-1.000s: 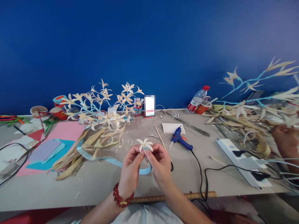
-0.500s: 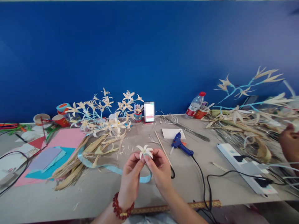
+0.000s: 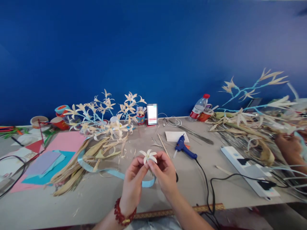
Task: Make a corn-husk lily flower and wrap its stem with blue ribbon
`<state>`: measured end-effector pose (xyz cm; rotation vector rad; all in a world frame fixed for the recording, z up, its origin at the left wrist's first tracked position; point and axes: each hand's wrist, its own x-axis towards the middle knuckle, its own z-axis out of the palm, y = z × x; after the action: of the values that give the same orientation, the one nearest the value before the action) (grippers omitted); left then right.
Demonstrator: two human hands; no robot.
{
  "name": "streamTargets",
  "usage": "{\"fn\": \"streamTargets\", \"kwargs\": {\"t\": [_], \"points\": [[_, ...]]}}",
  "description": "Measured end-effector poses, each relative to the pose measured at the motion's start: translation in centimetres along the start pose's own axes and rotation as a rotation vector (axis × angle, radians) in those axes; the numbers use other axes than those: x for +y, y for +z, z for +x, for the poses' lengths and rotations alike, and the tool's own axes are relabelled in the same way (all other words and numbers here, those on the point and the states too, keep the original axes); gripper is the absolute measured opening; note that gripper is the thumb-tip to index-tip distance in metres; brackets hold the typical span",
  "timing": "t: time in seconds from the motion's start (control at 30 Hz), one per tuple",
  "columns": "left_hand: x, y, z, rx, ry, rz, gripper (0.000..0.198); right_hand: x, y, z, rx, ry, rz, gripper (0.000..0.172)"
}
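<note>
Both my hands meet at the front middle of the table around a small cream artificial flower with pointed petals. My left hand, with a red bead bracelet at its wrist, pinches it from the left. Fingers of my right hand close on it from the right, the thumb at its base. A light blue ribbon trails from beneath my hands toward dried husks on the left. My fingers hide the flower's stem. Right of my hands lies a blue glue gun beside a white card.
Finished flower branches stand back left, over pink paper. A bottle and a phone are by the wall. A power strip with black cords lies right, near another person's hand among husks.
The view has shifted slightly, so the table's things sit a little further left. My hands keep the flower in nearly the same pose. The other person's hand has reached further in.
</note>
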<state>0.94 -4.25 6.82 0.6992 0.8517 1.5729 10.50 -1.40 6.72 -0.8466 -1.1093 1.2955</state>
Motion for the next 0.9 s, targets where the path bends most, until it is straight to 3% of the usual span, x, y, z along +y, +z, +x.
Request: {"fn": "streamTargets", "kwargs": {"t": [0.3, 0.9], "points": [[-0.1, -0.22, 0.12, -0.037, 0.063, 0.091, 0.004, 0.01, -0.13, 0.13, 0.0, -0.018, -0.08, 0.017], [0.46, -0.49, 0.02, -0.086, -0.026, 0.013, 0.005, -0.77, -0.25, 0.17, -0.06, 0.01, -0.039, 0.02]]}}
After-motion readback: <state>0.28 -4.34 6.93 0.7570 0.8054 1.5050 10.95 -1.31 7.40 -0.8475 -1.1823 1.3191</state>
